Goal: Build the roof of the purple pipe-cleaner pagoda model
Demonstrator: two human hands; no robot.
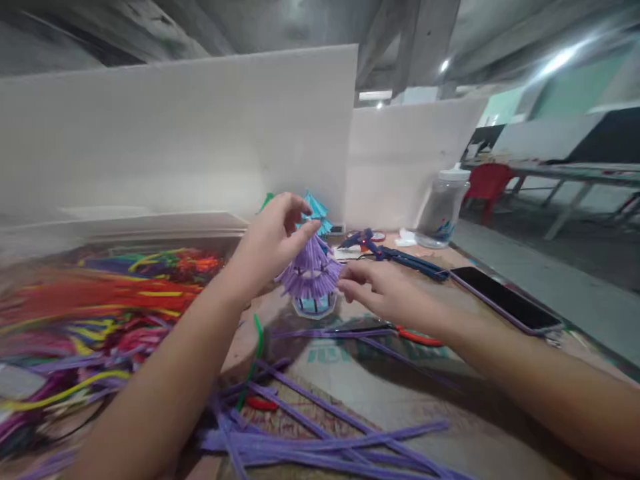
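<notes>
A small pagoda-like tower (313, 287) with purple fringed roofs of pipe cleaners stands on the work surface, its base pale blue and white. My left hand (280, 230) is at its top, thumb and fingers curved and apart, partly covering the upper roof. At the lower roof's right edge is my right hand (373, 283), its fingers bent and the tips slightly apart by the fringe. Whether those fingertips touch the fringe is hard to see. Behind the tower rises a turquoise fringed roof (320, 212), partly hidden.
Purple pipe cleaners (320, 443) and red-handled pliers (420, 337) lie in front. Colourful pipe cleaners (115, 293) fill the left side. At right are a blue glue gun (367, 240), a phone (505, 299) and a clear bottle (443, 210). A white panel (200, 133) stands behind.
</notes>
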